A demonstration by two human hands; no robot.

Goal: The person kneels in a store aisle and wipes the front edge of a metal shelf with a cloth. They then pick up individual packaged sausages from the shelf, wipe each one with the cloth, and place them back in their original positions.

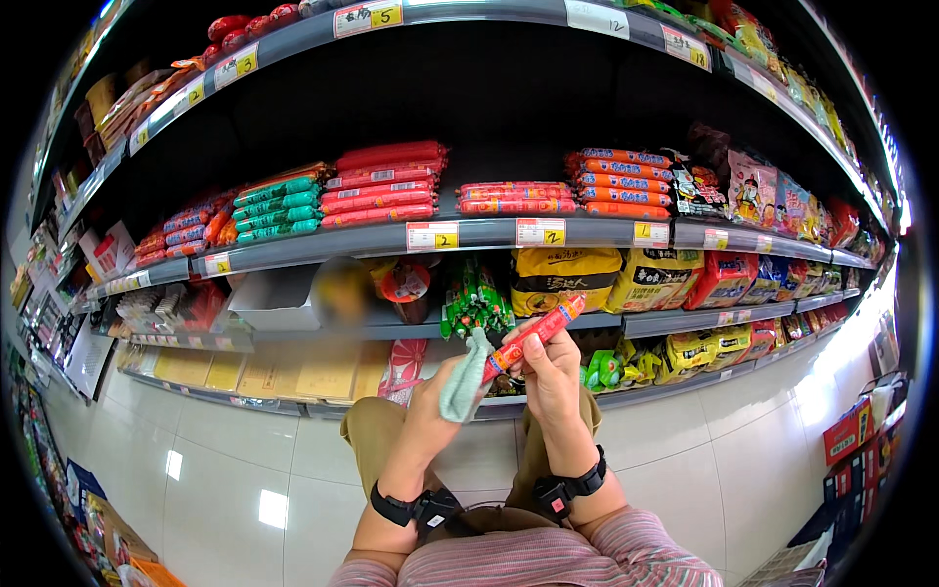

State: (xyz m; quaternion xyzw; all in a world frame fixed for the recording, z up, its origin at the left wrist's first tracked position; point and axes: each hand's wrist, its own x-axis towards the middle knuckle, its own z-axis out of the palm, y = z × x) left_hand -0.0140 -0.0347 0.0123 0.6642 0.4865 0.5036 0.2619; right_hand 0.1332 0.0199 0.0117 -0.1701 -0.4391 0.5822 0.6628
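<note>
A sausage in a red wrapper (pixel 543 328) slants up to the right in front of me. My right hand (pixel 552 370) grips it near the middle between thumb and fingers. Bunched in my left hand (pixel 433 407) is a pale green cloth (pixel 462 390), which lies against the sausage's lower end. The cloth hides most of the left fingers. Behind my hands, on the shelf (pixel 484 233), lies a low stack of similar red sausages (pixel 517 199). A taller stack of red sausages (pixel 381 192) is to its left, and orange-wrapped sausages (pixel 625 182) are to its right.
Green-wrapped sausages (pixel 279 209) lie farther left. Below stand yellow instant noodle packs (pixel 565 275), a bundle of green-wrapped sticks (pixel 473 297), a noodle cup (pixel 406 286) and a white box (pixel 275 304). Price tags line the shelf edges. Stacked red boxes (pixel 851 433) stand at the right.
</note>
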